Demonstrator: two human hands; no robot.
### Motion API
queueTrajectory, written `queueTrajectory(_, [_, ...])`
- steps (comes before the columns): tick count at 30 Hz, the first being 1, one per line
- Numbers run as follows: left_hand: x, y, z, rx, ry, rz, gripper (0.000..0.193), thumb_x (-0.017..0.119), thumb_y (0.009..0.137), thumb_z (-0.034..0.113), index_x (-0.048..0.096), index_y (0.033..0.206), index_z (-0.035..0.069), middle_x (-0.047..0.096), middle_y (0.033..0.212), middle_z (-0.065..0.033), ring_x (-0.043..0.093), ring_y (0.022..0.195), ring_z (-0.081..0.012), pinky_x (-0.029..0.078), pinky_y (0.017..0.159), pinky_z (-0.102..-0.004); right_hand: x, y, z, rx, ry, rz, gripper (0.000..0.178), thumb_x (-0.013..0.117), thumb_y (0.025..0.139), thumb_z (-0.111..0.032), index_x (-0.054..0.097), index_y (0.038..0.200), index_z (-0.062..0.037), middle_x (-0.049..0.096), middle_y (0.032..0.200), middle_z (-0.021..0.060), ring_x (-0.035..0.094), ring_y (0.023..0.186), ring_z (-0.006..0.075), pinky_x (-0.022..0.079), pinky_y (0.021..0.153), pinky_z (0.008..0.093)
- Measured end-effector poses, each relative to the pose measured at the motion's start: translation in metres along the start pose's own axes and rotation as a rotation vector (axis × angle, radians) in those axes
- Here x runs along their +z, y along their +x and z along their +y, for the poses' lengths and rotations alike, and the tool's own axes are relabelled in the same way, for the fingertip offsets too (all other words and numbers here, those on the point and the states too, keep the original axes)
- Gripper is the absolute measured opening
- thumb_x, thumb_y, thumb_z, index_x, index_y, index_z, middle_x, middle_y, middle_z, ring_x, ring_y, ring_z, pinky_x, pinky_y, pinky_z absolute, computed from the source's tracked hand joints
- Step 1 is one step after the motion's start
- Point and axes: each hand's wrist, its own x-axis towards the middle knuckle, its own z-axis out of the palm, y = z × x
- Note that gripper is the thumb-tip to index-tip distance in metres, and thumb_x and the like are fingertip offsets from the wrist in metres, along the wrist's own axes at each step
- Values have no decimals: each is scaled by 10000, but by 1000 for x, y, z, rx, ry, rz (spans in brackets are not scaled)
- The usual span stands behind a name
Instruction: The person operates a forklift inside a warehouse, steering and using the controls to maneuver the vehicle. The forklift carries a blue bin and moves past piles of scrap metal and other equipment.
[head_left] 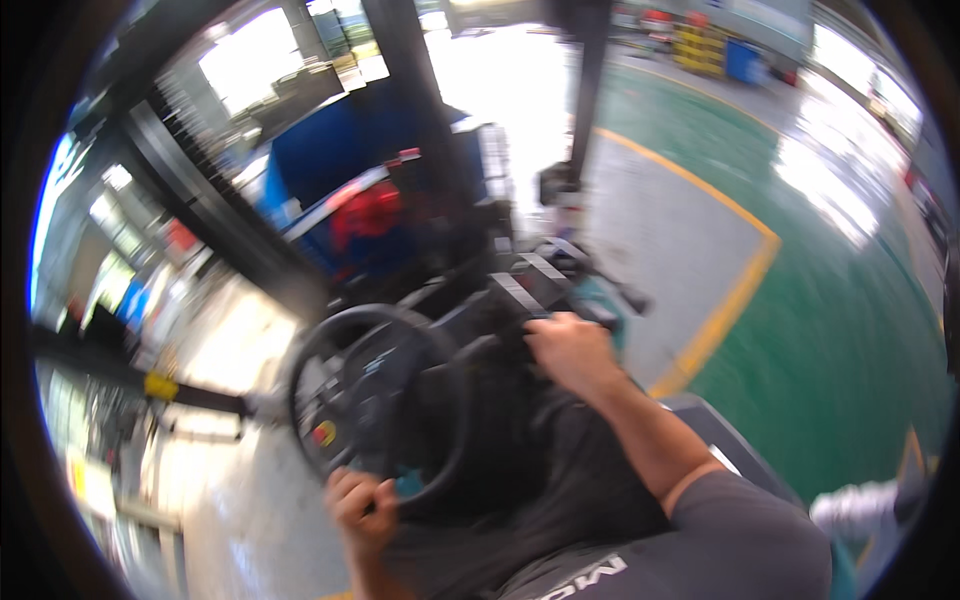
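Note:
I sit at the controls of a forklift. My left hand (363, 508) is closed at the lower left of the black steering wheel (461, 415), thumb up; whether it grips the rim or a knob there is hidden. My right hand (575, 352) rests with curled fingers on the black control levers (528, 285) right of the wheel. Which lever lies under the fingers is blurred. A red and yellow button (323, 433) shows through the left of the wheel.
Dark mast uprights (215, 205) and a pillar (590, 100) frame the view. Ahead stands a large blue container (320, 150) with a red object (368, 212) before it. A yellow line (715, 330) borders green floor (790, 370) at right. Yellow crates (700, 48) stand far right.

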Motion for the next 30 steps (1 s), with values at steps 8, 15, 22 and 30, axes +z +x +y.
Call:
queueTrajectory(8, [-13, 100, -117, 1, 304, 193, 173, 732, 939, 88, 726, 965, -83, 756, 821, -161, 646, 578, -212, 527, 480, -314, 28, 36, 15, 57, -38, -20, 149, 672, 907, -159, 775, 959, -65, 706, 986, 149, 774, 866, 271, 636, 691, 369])
queueTrajectory(15, [101, 220, -168, 222, 340, 161, 603, 589, 1058, 419, 480, 1558, 100, 458, 1591, -202, 427, 1459, -398, 348, 1191, -546, 77, 26, 31, 31, -145, -63, 186, 678, 931, -172, 794, 1022, -59, 711, 995, 139, 772, 867, 257, 628, 687, 345])
queueTrajectory(22, [175, 144, 20, 458, 431, -231, 712, 603, 1028, 451, 453, 1622, 89, 359, 1712, -177, 273, 1591, -410, 179, 1291, -560, 81, 6, 61, 32, -66, -40, 236, 683, 930, -183, 812, 1060, -34, 737, 1041, 145, 751, 933, 244, 617, 735, 350])
queueTrajectory(30, [128, 24, 47, 479, 67, -107, 324, 617, 1044, 298, 764, 1156, 33, 719, 1290, -256, 643, 1264, -450, 467, 1087, -603, 90, 16, 78, 36, -220, -65, 293, 701, 925, -208, 790, 1145, -35, 709, 1134, 92, 673, 1076, 250, 534, 816, 349])
